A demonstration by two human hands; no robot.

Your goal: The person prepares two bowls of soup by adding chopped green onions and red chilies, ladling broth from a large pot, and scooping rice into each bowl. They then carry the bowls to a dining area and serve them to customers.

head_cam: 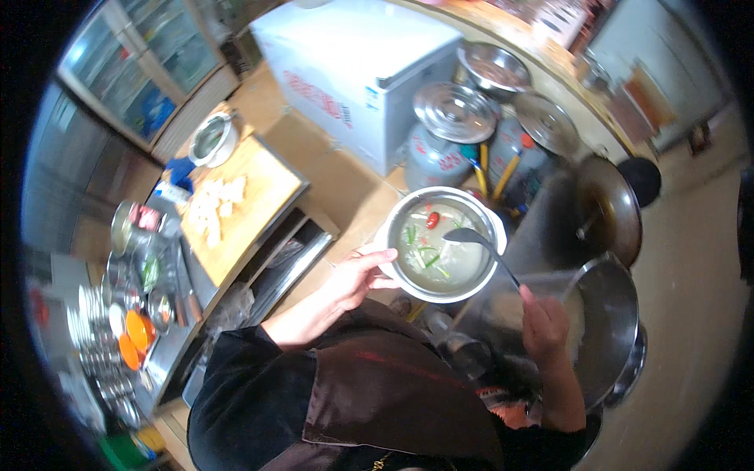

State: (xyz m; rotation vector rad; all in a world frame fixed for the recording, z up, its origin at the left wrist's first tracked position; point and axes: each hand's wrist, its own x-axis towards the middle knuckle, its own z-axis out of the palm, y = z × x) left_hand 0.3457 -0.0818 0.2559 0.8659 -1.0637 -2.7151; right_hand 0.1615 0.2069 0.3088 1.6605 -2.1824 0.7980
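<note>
My left hand (356,278) grips the near left side of a round metal pot with white handles (399,277), thumb on its rim. Cloudy broth (450,268) fills much of it, with green onion pieces (433,260) and a red date-like piece (433,220) floating. In my right hand (545,324) is the handle of a dark ladle (469,236), its bowl over the broth's right part. A large stockpot (612,324) stands just right of that hand, partly hidden by steam or blur.
To the left, a wooden cutting board (265,188) bears pale chopped pieces (215,203); knives (187,282) lie beside it. Gas cylinders (433,159) stand ahead, near a white chest freezer (353,76). A wok (612,206) sits at the right. Stacked white bowls (88,309) fill the left counter's end.
</note>
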